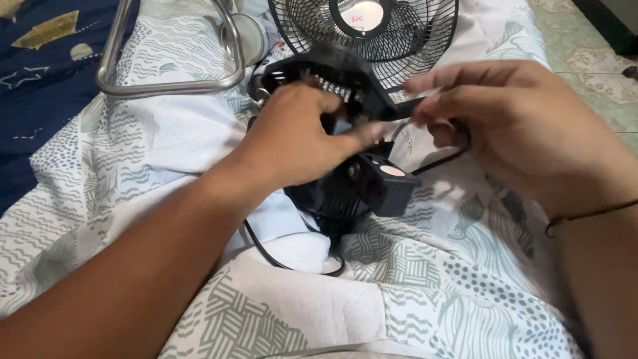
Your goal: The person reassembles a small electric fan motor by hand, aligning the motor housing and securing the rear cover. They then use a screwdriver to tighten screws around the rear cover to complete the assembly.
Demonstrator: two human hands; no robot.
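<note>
A: Reporting on the hands?

B: Clamping the left hand (299, 133) around the black plastic cover (332, 70), fingers clenched over its vented rim, directly above the black motor housing (345, 193). Curling the right hand (518, 126) in at the cover's flat tab, just to the right of and above the motor housing. Blurring too much there for telling whether pinching or merely touching.

A: Locating the rest?

B: Resting on the patterned bedsheet (399, 292), same as the motor housing. Lying beyond the motor housing, a wire fan guard (405, 33). Lying to its upper left, a bent metal tube frame (166, 86). Trailing out below the motor housing, a black cord (279, 256).

A: Advising on handling?

B: Judging only: keeping the left grip firm but off the thin vent ribs, and holding the cover square over the motor housing. Working the tab end with fingertips rather than force. Watching the cord beneath, avoiding any snagging or pinching against the motor housing.
</note>
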